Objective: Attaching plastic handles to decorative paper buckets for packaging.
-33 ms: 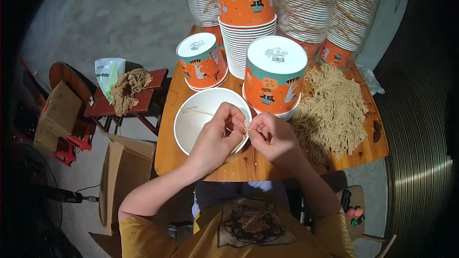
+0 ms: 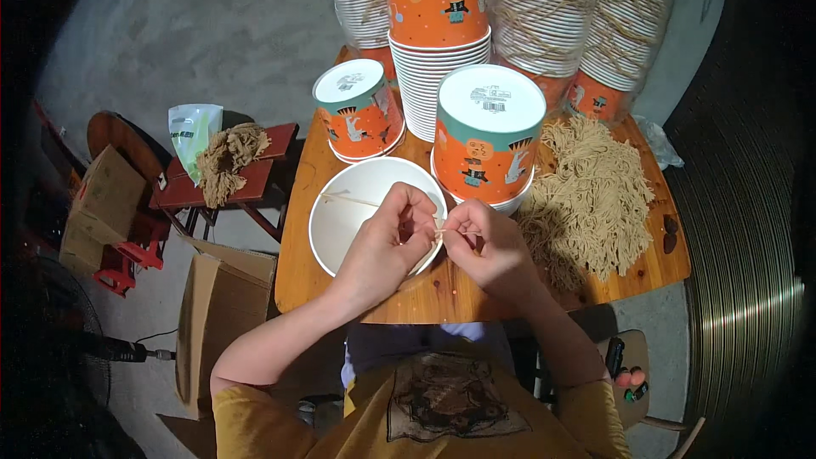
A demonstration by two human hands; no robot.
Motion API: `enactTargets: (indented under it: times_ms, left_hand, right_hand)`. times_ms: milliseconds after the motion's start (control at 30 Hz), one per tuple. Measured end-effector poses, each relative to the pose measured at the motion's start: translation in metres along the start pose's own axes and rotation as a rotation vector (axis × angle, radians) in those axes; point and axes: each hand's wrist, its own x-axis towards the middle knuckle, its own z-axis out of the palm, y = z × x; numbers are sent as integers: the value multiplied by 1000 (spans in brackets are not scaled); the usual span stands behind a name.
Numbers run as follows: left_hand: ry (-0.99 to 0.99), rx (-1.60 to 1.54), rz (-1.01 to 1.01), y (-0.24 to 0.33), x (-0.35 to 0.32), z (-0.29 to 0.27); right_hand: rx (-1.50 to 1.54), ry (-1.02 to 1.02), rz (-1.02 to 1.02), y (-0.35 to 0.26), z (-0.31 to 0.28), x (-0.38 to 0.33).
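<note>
A white-lined paper bucket [image 2: 336, 225] lies tipped at the front of the wooden table, its mouth facing me. A thin beige cord [image 2: 351, 199] runs across inside it from the left wall towards my hands. At the bucket's right rim my left hand [image 2: 384, 242] is closed, pinching the cord between thumb and fingers. My right hand [image 2: 489, 246] meets it just beyond the rim, also closed in a pinch on the cord. The fingertips nearly touch, and whether a knot sits between them is too small to tell.
Upside-down orange and green buckets [image 2: 489, 144] stand behind my hands, with a tall nested stack [image 2: 438, 0] and bagged stacks [image 2: 544, 13] farther back. To the right lies a heap of beige cords [image 2: 599, 195] on the table [image 2: 408, 306]. An open cardboard box [image 2: 212, 314] stands at left.
</note>
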Motion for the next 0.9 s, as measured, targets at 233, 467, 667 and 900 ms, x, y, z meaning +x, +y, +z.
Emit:
enactTargets:
  times_ms: [233,467,667,900]
  left_hand:
    - [-115,-241,-69,1,6,-4]
    - [-106,-272,-195,4,7,-3]
    - [-96,-180,-194,5,7,-4]
    - [-95,-164,-184,2,7,-4]
  right_hand:
    - [180,90,44,9,6,-5]
    - [-252,313,-347,17,10,-8]
    - [-570,264,-654,22,-3,-6]
    - [-605,189,-658,13,-8,8]
